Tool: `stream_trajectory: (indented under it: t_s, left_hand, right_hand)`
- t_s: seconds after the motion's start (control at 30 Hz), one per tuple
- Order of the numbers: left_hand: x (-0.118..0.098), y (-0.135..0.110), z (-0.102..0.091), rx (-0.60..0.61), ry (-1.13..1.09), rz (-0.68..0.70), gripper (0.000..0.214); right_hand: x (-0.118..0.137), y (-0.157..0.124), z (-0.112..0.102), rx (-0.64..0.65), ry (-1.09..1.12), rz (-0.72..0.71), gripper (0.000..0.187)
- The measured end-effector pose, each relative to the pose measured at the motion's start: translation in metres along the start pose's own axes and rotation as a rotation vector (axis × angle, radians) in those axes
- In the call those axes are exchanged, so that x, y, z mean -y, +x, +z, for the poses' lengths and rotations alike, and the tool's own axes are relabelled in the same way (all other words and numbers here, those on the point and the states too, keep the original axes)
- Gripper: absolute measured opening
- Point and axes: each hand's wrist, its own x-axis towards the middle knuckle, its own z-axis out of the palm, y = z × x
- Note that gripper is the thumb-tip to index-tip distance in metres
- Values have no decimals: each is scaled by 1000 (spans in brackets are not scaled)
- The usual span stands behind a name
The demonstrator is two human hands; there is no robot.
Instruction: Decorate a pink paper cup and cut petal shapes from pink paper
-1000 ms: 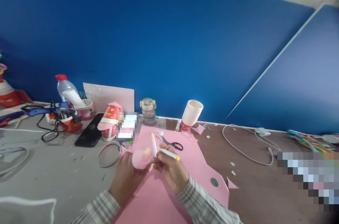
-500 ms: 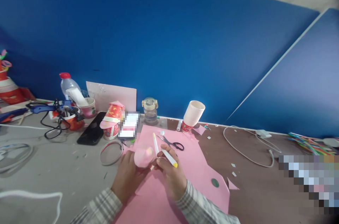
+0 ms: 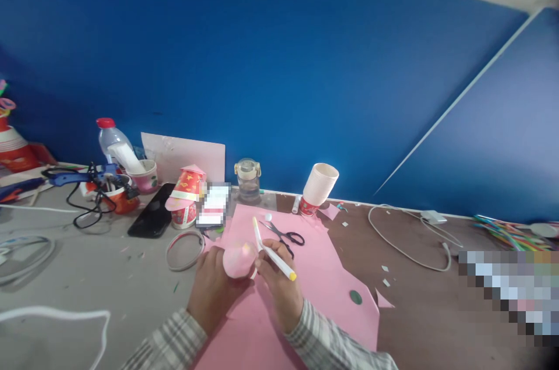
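My left hand [image 3: 213, 285] is closed around a pink, rounded paper-like piece [image 3: 236, 262] with a pale yellow spot near its top. In my right hand [image 3: 279, 282] is a white marker with a yellow end [image 3: 279, 262], pinched and slanting down to the right, its other end close to the pink piece. A second slim white pen with a yellow tip [image 3: 257, 230] stands out just beyond my right fingers; whether they touch it I cannot tell. Both hands are above a large pink paper sheet [image 3: 323, 288]. Black-handled scissors [image 3: 288, 236] lie on that sheet behind my right hand.
A red paper-cup figure [image 3: 187, 189], a blurred-screen phone [image 3: 213, 205] and a lidded jar [image 3: 248, 180] stand or lie behind. A white cup [image 3: 321, 183] sits tilted on a red one. Cables [image 3: 410, 265] and paper scraps [image 3: 383, 300] lie to the right.
The marker in my right hand has tipped slightly, its yellow end a little further right and lower. My left hand keeps the pink piece almost in place. The view has shifted slightly.
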Motion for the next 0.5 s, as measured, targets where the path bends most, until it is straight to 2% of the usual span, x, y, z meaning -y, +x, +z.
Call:
stream_trajectory:
  t_s: [0.17, 0.33, 0.5]
  left_hand:
    - [-1, -2, 0, 5, -38, 3, 54]
    - [4, -3, 2, 100, -275, -110, 66]
    - [3, 1, -3, 231, -461, -220, 42]
  right_hand:
    - [-3, 0, 1, -17, 61, 23, 26]
    - [-9, 3, -4, 55, 174, 100, 27]
    - [-10, 9, -10, 83, 199, 172, 30]
